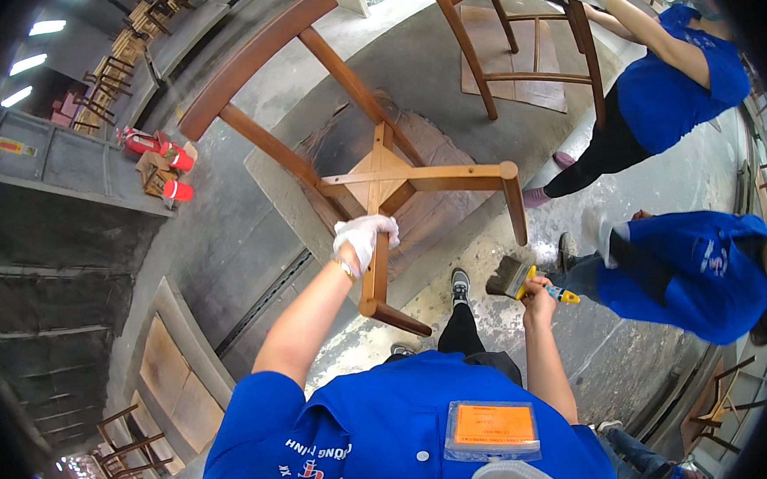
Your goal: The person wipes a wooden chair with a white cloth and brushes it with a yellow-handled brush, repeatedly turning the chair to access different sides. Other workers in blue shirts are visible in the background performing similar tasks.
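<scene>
A brown wooden chair frame [379,168] is tilted up in front of me, its curved backrest rail toward the upper left and its legs toward me. My left hand [366,239], in a white glove, is closed round a lighter seat rail of that frame. Bare and well apart from the chair, my right hand [539,300] grips a wide paintbrush [510,277] by its yellow and blue handle. The brush's dark bristles point up and left. Below the chair, a stained brown sheet [438,205] covers part of a grey platform [274,171].
At the upper right, a co-worker in blue [656,100] handles another chair frame [536,76]. Close on my right stands a second co-worker [693,269]. Red buckets [178,191] and a fire extinguisher [139,141] stand at left. A board-topped platform [179,379] lies lower left.
</scene>
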`<state>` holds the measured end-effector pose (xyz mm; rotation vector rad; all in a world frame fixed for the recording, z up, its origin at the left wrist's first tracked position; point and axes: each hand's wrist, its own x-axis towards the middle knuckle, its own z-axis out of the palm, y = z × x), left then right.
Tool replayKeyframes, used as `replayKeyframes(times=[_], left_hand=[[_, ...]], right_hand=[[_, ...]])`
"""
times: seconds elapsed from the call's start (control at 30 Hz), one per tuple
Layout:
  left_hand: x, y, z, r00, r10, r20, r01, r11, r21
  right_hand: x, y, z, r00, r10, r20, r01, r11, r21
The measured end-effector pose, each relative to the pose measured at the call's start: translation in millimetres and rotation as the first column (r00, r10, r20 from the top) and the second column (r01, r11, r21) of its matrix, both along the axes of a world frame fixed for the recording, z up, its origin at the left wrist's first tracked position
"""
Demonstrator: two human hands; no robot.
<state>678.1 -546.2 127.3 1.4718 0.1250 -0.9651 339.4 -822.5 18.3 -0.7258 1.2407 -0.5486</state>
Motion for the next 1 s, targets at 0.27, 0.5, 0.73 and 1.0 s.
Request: replayKeyframes(times=[0.27, 0.5, 0.73, 1.0], left_hand=[[-28.4, -52.2, -39.1, 0.910, 0.414, -0.012, -0.412, 0.904, -0.115], [30.3, -162.1, -51.0, 0.577, 0.815, -0.055, -0.812, 0.580, 0.068], [28.7, -121.7, -27.5, 0.645, 0.696, -0.315, -0.755, 0.645, -0.122], [13.2, -29.9, 66.6, 0.382, 0.681, 0.625, -0.819, 0.563, -0.113]], right_hand=[[31.4, -70.2, -13.1, 0.975, 0.179, -0.130, -0.186, 0.981, -0.045], [58.5, -100.6, -15.3, 0.966, 0.211, -0.151, -0.220, 0.975, -0.040], [84.8, -122.1, -28.6, 0.948, 0.252, -0.192, -0.271, 0.959, -0.080], [120.7, -120.5, -51.2, 0.964, 0.229, -0.133, -0.249, 0.954, -0.166]])
